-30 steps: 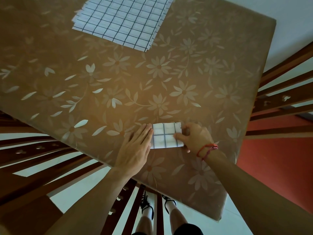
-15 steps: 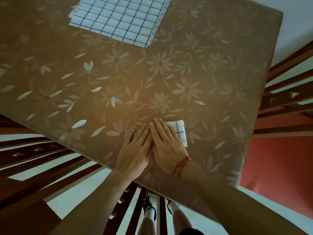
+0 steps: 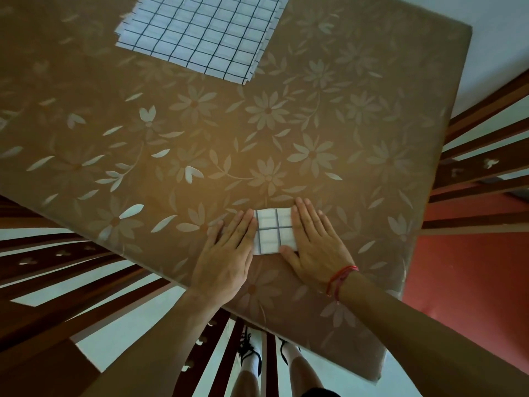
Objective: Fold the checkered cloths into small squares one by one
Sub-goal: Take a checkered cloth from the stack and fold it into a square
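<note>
Step, I judge: creasing the last fold | cloth (image 3: 274, 231), a small square, at table's (image 3: 372, 133) 6 o'clock | left hand (image 3: 226, 253), right hand (image 3: 315, 242) flat, fingers together, pressing its sides | next: fetch from pile (image 3: 200, 32) at 12 o'clock.

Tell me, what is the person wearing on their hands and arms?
The right hand has a thin red string bracelet at its wrist. The left hand shows no ring, watch or band. Neither hand is gloved, and no sleeves are in view.
</note>
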`<state>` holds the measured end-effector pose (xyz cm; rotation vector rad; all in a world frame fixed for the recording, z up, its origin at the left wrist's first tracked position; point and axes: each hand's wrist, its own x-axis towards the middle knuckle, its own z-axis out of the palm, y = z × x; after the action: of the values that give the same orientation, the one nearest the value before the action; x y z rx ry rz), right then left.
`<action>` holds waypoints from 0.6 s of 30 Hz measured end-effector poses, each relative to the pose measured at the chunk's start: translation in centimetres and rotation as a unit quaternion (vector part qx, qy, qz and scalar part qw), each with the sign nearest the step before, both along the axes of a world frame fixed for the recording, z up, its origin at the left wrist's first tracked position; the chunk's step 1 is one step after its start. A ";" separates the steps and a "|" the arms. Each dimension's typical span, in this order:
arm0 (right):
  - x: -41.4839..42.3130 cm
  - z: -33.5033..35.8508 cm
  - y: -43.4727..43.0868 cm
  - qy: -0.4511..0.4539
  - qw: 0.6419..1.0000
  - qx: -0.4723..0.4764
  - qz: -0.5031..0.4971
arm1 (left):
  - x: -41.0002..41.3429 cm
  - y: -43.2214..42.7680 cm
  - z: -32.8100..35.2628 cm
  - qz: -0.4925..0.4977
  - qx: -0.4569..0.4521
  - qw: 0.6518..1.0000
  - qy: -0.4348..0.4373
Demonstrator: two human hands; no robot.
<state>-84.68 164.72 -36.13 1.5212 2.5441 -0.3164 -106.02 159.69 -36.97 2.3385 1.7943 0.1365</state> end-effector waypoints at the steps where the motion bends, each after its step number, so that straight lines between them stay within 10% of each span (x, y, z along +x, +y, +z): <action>1: 0.4 0.0 0.0 -0.006 1.000 0.000 -0.001 | 0.0 0.0 0.1 -0.001 0.000 1.000 0.000; 18: -0.5 2.8 1.4 0.056 0.998 -0.028 -0.010 | 1.7 3.9 4.5 0.088 -0.068 0.990 -0.085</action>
<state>-85.23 166.13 -33.30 1.5519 2.5801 -0.4856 -104.35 163.62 -32.43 2.0119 1.8601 0.2242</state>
